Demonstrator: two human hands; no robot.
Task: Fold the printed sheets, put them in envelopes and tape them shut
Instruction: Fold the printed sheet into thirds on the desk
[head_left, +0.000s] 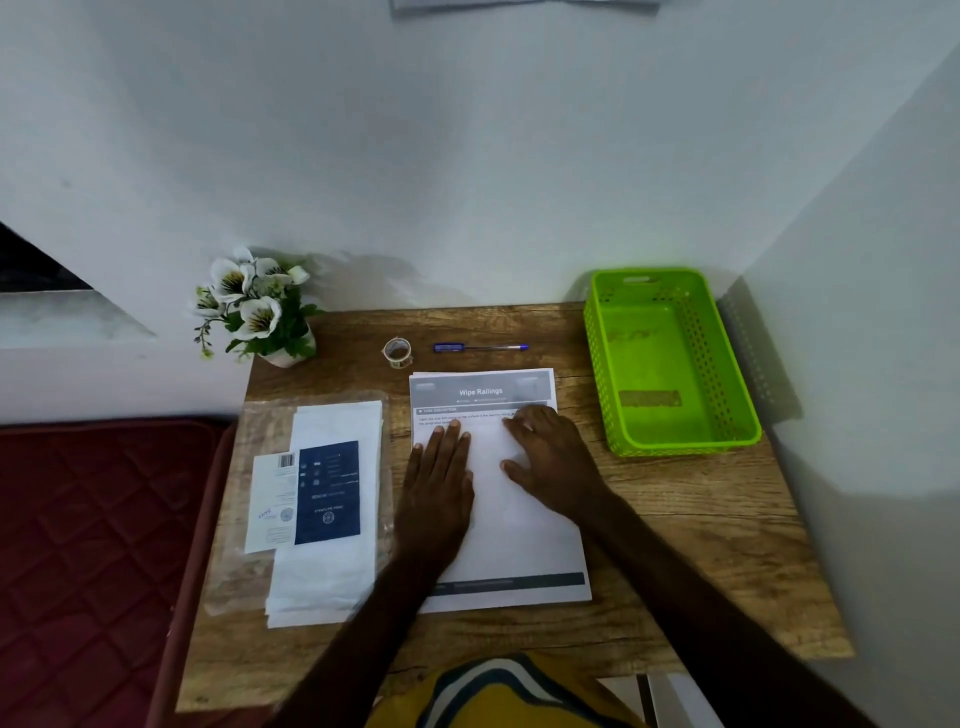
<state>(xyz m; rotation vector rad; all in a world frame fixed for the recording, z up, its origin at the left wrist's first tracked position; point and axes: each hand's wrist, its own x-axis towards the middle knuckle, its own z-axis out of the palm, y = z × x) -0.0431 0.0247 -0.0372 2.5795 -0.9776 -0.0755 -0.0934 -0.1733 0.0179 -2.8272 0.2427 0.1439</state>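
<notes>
1. nearest the camera, a yellow garment with dark and white stripes (498, 696) shows at the bottom edge, and both forearms reach forward over the wooden table (701, 545).
2. the stack of printed sheets (519, 519) lies flat in the middle of the table, unfolded, its top page headed "wipe railings" at the far end and a dark band along the near end.
3. the left hand (436, 483) rests palm down on the left part of the stack, fingers straight and close together, pressing the paper.
4. the right hand (550, 457) lies on the right part of the stack, fingers relaxed and a little spread, fingertips near the printed text; it holds nothing.
5. left of the sheets, a pack of white envelopes (332, 519) in clear wrap lies on the table, with a dark blue label on top.
6. farther back, a roll of clear tape (398, 352) stands just beyond the stack, with a blue pen (480, 347) lying beside it.
7. at the far right sits a green perforated basket (670, 358).
8. at the far left corner, a small pot of white flowers (254, 306) stands against the wall.
</notes>
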